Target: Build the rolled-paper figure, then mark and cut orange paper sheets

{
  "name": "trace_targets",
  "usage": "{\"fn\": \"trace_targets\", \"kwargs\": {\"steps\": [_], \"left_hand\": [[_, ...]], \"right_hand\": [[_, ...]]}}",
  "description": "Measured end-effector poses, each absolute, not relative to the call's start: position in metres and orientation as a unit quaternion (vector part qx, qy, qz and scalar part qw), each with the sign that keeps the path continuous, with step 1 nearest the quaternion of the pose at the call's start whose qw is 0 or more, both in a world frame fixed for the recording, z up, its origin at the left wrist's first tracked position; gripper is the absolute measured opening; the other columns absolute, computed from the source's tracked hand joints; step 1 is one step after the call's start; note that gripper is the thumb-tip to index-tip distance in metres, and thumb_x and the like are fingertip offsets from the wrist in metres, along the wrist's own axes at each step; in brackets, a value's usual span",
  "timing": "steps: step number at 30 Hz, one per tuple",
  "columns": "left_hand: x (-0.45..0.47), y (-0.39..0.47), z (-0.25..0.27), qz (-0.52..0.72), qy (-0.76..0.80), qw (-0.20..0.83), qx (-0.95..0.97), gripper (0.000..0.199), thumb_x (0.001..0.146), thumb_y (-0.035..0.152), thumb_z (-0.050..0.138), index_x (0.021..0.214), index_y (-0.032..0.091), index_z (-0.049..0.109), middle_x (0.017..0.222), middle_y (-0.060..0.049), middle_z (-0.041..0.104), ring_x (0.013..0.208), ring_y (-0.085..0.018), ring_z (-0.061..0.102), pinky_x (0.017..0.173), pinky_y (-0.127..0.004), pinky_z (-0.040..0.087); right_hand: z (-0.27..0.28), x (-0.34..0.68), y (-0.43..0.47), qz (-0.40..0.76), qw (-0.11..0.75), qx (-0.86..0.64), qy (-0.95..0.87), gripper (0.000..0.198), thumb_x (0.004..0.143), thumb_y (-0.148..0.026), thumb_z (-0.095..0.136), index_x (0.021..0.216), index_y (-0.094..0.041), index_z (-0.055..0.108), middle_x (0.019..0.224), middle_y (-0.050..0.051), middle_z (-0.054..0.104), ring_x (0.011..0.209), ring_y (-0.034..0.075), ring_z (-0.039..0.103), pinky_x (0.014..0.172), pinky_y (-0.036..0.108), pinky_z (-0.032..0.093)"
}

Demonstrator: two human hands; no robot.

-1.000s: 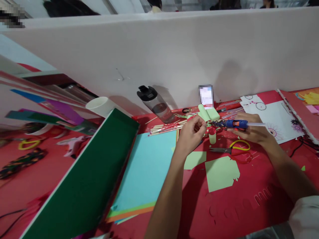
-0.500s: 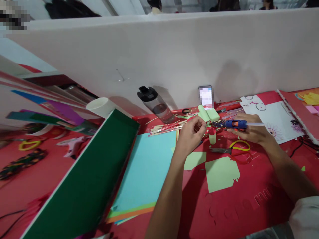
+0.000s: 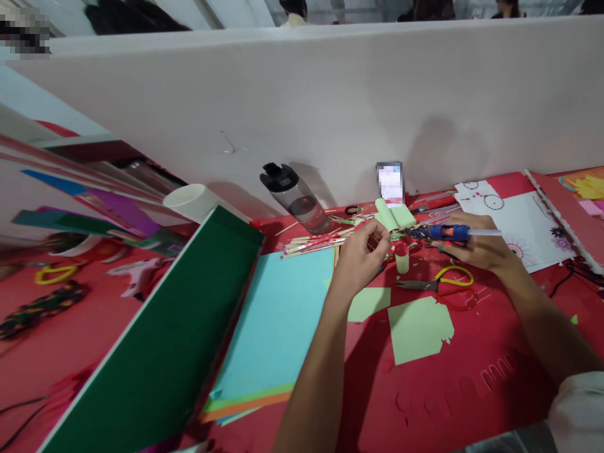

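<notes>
My right hand [image 3: 476, 244] grips a blue hot glue gun [image 3: 446, 233], its nozzle pointing left and a clear glue stick [image 3: 486, 233] sticking out of the back. Opposite the nozzle, my left hand [image 3: 365, 251] has its fingers pinched together around a small light green piece that I can hardly make out. Just behind the two hands lie a green paper roll [image 3: 385, 214] and a light green block [image 3: 404, 216]. A short green cylinder with a red top [image 3: 402, 259] stands between them. Scissors with yellow and red handles [image 3: 438, 285] lie nearer to me.
Cut green paper sheets [image 3: 419, 328] lie in front. To the left are stacked coloured sheets [image 3: 278, 321] and a long green board [image 3: 155, 340]. A tilted-looking water bottle [image 3: 297, 200] and a phone [image 3: 391, 184] stand by the white partition [image 3: 330, 100]. Wooden sticks [image 3: 314, 243] lie behind my left hand.
The glue gun has shifted very slightly to the right and up, away from my left hand. My left hand has stayed in place.
</notes>
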State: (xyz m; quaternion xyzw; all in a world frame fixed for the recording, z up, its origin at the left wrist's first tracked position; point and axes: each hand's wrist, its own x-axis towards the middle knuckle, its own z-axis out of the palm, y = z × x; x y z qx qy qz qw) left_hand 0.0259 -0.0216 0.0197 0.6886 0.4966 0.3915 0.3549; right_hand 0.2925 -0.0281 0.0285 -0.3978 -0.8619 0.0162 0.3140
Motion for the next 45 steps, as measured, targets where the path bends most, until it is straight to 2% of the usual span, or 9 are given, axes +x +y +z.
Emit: {"fn": "trace_targets", "kwargs": {"steps": [8,17,37,45], "left_hand": [[0.025,-0.022,0.018,0.387,0.497,0.359,0.689,0.011,0.09,0.025,0.056,0.08,0.022,0.053,0.068,0.003,0.054,0.061,-0.014,0.05,0.06,-0.029,0.037],[0.024,-0.021,0.018,0.393,0.495,0.354,0.689,0.012,0.091,0.026,0.056,0.08,0.022,0.053,0.069,0.003,0.055,0.061,-0.014,0.05,0.059,-0.028,0.036],[0.025,-0.022,0.019,0.383,0.492,0.368,0.69,0.01,0.088,0.022,0.056,0.079,0.022,0.053,0.068,0.003,0.056,0.061,-0.014,0.051,0.059,-0.028,0.036],[0.024,-0.021,0.018,0.393,0.492,0.369,0.684,0.011,0.09,0.024,0.057,0.08,0.022,0.053,0.068,0.004,0.055,0.06,-0.013,0.05,0.058,-0.027,0.035]], "right_hand": [[0.027,0.291,-0.029,0.019,0.304,-0.398,-0.865,0.025,0.102,-0.045,0.065,0.1,-0.022,0.074,0.093,0.009,0.077,0.087,0.026,0.073,0.071,0.038,0.055],[0.025,0.294,-0.027,0.012,0.307,-0.395,-0.866,0.028,0.102,-0.045,0.064,0.108,-0.02,0.076,0.101,0.011,0.079,0.096,0.028,0.075,0.081,0.042,0.06],[0.034,0.29,-0.032,0.084,0.329,-0.441,-0.831,0.025,0.099,-0.049,0.069,0.103,-0.025,0.074,0.091,0.008,0.075,0.086,0.028,0.072,0.076,0.044,0.059],[0.035,0.289,-0.033,0.111,0.343,-0.446,-0.819,0.031,0.094,-0.053,0.073,0.11,-0.026,0.076,0.101,0.01,0.078,0.091,0.03,0.075,0.079,0.048,0.062]]}}
